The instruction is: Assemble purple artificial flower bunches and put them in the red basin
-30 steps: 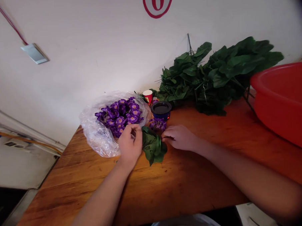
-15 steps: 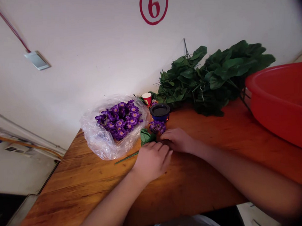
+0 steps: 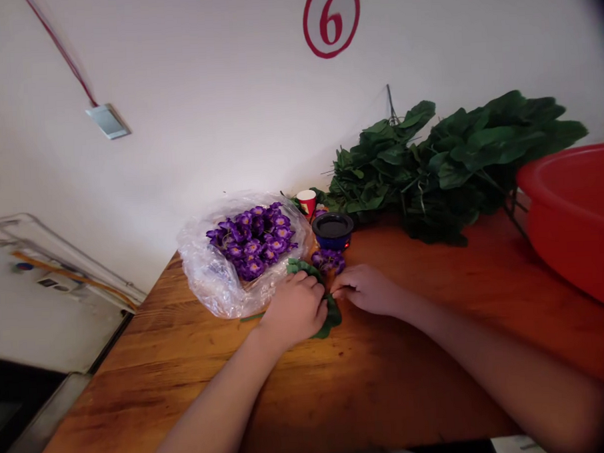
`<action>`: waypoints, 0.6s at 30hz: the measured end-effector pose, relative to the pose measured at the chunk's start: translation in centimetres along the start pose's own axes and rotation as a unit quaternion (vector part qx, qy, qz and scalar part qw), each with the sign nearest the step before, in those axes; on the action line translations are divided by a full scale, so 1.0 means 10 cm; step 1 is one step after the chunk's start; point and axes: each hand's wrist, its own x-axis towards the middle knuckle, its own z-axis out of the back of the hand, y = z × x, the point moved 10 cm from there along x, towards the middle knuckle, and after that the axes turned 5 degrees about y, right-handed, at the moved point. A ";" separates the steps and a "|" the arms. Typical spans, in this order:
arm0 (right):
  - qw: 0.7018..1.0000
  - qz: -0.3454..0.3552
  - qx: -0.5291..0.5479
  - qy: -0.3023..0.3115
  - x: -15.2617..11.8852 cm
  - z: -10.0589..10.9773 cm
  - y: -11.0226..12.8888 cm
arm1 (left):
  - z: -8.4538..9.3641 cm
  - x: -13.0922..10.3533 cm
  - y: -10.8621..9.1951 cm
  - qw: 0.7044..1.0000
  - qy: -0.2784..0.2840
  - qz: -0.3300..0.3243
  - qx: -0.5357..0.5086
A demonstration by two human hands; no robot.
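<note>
My left hand (image 3: pixel 298 305) is closed over a green artificial leaf stem (image 3: pixel 331 319). Leaves stick out above and below its fingers, and a thin green stalk (image 3: pixel 252 317) pokes out on the left. Just to the right, my right hand (image 3: pixel 369 289) has thumb and fingertips pinched together beside the leaves; whatever is between them is too small to make out. Purple artificial flowers (image 3: pixel 328 260) lie right beyond the fingertips, in front of a small blue pot with a black top (image 3: pixel 333 230) and a lit red light.
A clear plastic bag (image 3: pixel 199 284) holding many purple flowers (image 3: pixel 253 245) lies at left on the wooden table (image 3: pixel 153 380). Behind the pot stands a red paper cup (image 3: pixel 307 203). Green foliage bunches (image 3: pixel 459 159) lean by the wall, with a large red basin (image 3: pixel 572 235) at right.
The view has shifted, so things appear farther right. A green leaf now shows below my left hand, and a wider gap has come between the two hands.
</note>
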 end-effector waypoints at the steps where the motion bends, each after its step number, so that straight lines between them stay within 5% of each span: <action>1: 1.000 0.001 0.011 0.007 0.00 -0.01 0.00 | 0.00 0.00 -0.02 1.000 -0.001 -0.006 0.002; 8: 0.996 -0.012 0.083 0.039 0.02 -0.10 -0.06 | -0.11 0.01 -0.04 1.000 -0.001 -0.010 -0.028; 18: 0.998 -0.008 -0.055 0.041 0.02 -0.01 0.06 | -0.30 0.02 0.09 0.991 -0.020 0.063 -0.117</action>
